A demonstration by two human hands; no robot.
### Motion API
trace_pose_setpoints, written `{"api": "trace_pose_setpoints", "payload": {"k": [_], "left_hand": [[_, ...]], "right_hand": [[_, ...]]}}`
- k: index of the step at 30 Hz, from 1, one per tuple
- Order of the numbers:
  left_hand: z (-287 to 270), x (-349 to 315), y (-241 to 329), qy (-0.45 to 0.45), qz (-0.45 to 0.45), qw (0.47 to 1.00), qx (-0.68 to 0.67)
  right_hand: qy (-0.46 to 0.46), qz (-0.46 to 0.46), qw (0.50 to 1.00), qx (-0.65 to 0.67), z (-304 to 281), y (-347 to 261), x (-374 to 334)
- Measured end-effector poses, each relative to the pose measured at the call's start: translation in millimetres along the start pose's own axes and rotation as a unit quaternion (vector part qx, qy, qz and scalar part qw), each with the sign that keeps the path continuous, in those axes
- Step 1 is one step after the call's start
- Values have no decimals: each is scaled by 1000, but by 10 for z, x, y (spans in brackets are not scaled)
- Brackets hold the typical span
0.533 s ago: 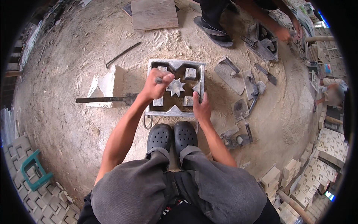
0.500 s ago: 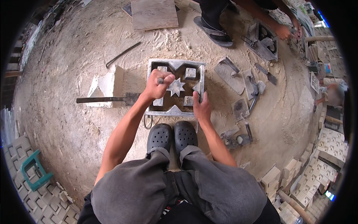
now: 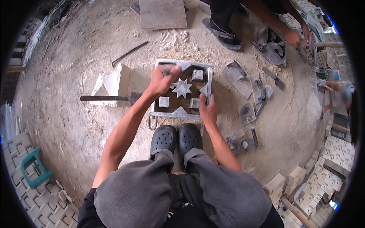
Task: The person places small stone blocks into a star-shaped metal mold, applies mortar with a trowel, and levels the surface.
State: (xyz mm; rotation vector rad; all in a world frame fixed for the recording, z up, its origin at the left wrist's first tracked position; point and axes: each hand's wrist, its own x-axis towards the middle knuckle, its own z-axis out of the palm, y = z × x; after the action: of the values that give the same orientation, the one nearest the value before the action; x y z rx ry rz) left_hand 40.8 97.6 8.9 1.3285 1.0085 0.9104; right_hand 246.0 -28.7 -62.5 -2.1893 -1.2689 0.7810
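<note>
A square metal mould [image 3: 180, 111] lies on the ground in front of my feet. Inside it stand a star-shaped block [image 3: 182, 88] in the middle and small square blocks such as the one [image 3: 197, 75] at far right. My left hand [image 3: 162, 79] is closed in a fist around an upright rod-like tool [image 3: 165, 72], over the mould's far left corner; only its top end shows and its lower part is hidden. My right hand [image 3: 208, 111] grips the mould's right wall, thumb inside and fingers outside.
A pale block [image 3: 110, 85] and a flat tool with a dark handle [image 3: 104, 98] lie left of the mould. Trowels [image 3: 236, 78] and other hand tools lie to the right. Another person's hand [image 3: 292, 38] works at far right. A board [image 3: 163, 14] lies at the back.
My left hand has moved a little toward the mould's far left corner, so the near left block shows more fully. My right hand stays on the right wall. The view has shifted slightly.
</note>
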Motion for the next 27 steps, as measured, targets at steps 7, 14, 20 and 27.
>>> {"api": "trace_pose_setpoints", "payload": {"k": [7, 14, 20, 27], "left_hand": [[17, -93, 528, 44, 136, 990, 0], [-87, -94, 187, -45, 142, 988, -26], [-129, -173, 186, -118, 51, 992, -1], [-1, -111, 453, -172, 103, 979, 37]], "right_hand": [[-9, 25, 999, 24, -94, -152, -24], [-16, 10, 999, 44, -7, -99, 7], [-16, 27, 999, 32, -34, -80, -48], [-16, 26, 998, 48, -84, -93, 13]]}}
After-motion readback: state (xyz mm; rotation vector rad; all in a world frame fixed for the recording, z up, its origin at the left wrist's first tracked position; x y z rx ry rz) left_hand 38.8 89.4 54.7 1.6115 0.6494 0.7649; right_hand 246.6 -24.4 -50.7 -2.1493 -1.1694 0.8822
